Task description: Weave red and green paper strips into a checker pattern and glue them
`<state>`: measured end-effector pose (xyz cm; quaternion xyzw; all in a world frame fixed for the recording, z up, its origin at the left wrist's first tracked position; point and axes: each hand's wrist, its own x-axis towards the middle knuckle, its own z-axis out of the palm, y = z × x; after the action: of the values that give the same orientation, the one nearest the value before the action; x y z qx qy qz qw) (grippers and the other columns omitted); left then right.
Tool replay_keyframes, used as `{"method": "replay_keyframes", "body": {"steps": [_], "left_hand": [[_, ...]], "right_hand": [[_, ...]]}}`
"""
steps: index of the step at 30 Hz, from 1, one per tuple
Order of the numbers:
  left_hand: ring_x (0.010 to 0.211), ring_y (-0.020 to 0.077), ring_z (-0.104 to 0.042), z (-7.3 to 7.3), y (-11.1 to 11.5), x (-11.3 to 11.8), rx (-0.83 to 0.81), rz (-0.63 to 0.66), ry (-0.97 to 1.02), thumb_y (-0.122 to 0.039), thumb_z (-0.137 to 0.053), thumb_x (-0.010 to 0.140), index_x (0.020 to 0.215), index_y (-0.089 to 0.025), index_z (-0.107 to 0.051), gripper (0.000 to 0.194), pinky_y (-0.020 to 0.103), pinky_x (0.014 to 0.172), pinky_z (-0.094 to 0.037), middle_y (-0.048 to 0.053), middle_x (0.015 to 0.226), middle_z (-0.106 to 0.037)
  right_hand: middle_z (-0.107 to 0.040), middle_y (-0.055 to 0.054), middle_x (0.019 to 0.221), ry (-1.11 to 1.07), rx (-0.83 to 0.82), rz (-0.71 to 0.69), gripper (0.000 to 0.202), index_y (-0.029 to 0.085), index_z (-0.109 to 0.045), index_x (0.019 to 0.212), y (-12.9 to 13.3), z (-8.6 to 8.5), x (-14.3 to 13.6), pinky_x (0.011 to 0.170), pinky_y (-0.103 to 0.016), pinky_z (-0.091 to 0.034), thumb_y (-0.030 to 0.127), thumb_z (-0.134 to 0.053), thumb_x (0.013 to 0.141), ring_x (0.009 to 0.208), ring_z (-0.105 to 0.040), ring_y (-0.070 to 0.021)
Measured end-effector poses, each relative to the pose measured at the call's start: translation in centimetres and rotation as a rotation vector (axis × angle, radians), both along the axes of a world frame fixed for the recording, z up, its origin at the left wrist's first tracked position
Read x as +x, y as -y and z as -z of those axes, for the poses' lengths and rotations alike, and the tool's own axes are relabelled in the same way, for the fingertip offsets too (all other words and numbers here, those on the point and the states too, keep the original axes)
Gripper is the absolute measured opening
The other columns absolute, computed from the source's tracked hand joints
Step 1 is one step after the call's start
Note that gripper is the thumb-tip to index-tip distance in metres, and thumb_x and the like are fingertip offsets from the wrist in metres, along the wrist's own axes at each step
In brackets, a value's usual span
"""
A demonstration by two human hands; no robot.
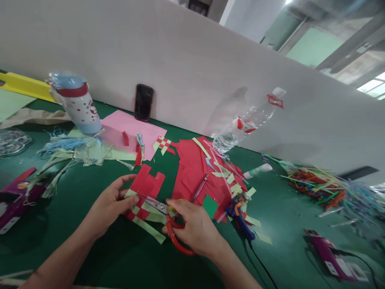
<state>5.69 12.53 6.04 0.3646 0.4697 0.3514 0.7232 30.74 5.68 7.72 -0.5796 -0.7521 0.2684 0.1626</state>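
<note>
My left hand (116, 198) pinches a red and light green paper piece (147, 182) near its left edge. The lower part of this piece is woven in a checkered pattern, with loose green strips sticking out toward the lower right. Red-handled scissors (177, 243) are gripped in my right hand (195, 226). Their blades lie across the paper just above the checkered part, the tips close to my left thumb. Some of my right fingers are hidden behind the handles.
Red paper sheets (188, 158) with scraps lie right of my hands. A blue glue gun (240, 220) rests beside them. Behind stand a clear bottle (240, 130), a phone (143, 102) and a white-blue flask (80, 106). Tassels (72, 146) lie left, colored strips (321, 186) right.
</note>
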Motion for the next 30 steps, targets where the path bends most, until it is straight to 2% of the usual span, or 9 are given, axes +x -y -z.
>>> {"method": "replay_keyframes", "body": {"steps": [4, 12, 18, 25, 30], "left_hand": [[0.076, 0.0296, -0.08, -0.2, 0.0, 0.1, -0.007, 0.005, -0.002, -0.037, -0.094, 0.06, 0.137, -0.023, -0.043, 0.093, 0.038, 0.067, -0.066, 0.005, 0.088, -0.084], [0.077, 0.0297, -0.08, 0.0, 0.1, 0.1, -0.011, 0.036, 0.012, -0.042, -0.091, 0.067, 0.138, -0.023, -0.042, 0.088, 0.04, 0.068, -0.066, 0.004, 0.088, -0.083], [0.075, 0.0287, -0.08, 0.1, 0.0, 0.0, -0.005, 0.052, 0.002, -0.038, -0.092, 0.066, 0.138, -0.023, -0.042, 0.089, 0.038, 0.066, -0.065, 0.004, 0.086, -0.083], [0.077, 0.0278, -0.08, 0.0, 0.1, 0.1, -0.007, 0.053, 0.004, -0.04, -0.092, 0.068, 0.137, -0.024, -0.045, 0.085, 0.038, 0.069, -0.066, 0.003, 0.086, -0.083], [0.082, 0.0324, -0.08, 0.3, 0.0, 0.0, -0.018, 0.049, 0.014, -0.039, -0.094, 0.063, 0.139, -0.023, -0.047, 0.091, 0.044, 0.072, -0.066, 0.005, 0.093, -0.083]], "right_hand": [[-0.077, -0.011, 0.123, -0.008, -0.021, 0.004, 0.063, 0.02, -0.068, 0.137, 0.0, 0.1, 0.1, 0.095, -0.034, -0.058, 0.043, -0.085, 0.081, 0.109, -0.075, -0.0274], [-0.077, -0.011, 0.121, -0.02, -0.021, -0.003, 0.063, 0.019, -0.069, 0.135, 0.1, 0.9, 0.3, 0.093, -0.034, -0.058, 0.042, -0.086, 0.08, 0.106, -0.075, -0.0272], [-0.078, -0.011, 0.119, -0.039, -0.022, 0.009, 0.059, 0.02, -0.07, 0.135, 0.2, 1.1, 0.4, 0.091, -0.033, -0.058, 0.046, -0.082, 0.083, 0.102, -0.076, -0.0258], [-0.078, -0.009, 0.117, -0.043, -0.02, 0.024, 0.057, 0.023, -0.07, 0.134, 0.3, 1.7, 0.5, 0.089, -0.033, -0.059, 0.044, -0.082, 0.083, 0.101, -0.076, -0.0255], [-0.076, -0.01, 0.123, -0.038, -0.025, 0.035, 0.064, 0.023, -0.067, 0.137, 0.5, 0.9, 0.8, 0.092, -0.036, -0.058, 0.039, -0.086, 0.077, 0.106, -0.074, -0.027]]}}
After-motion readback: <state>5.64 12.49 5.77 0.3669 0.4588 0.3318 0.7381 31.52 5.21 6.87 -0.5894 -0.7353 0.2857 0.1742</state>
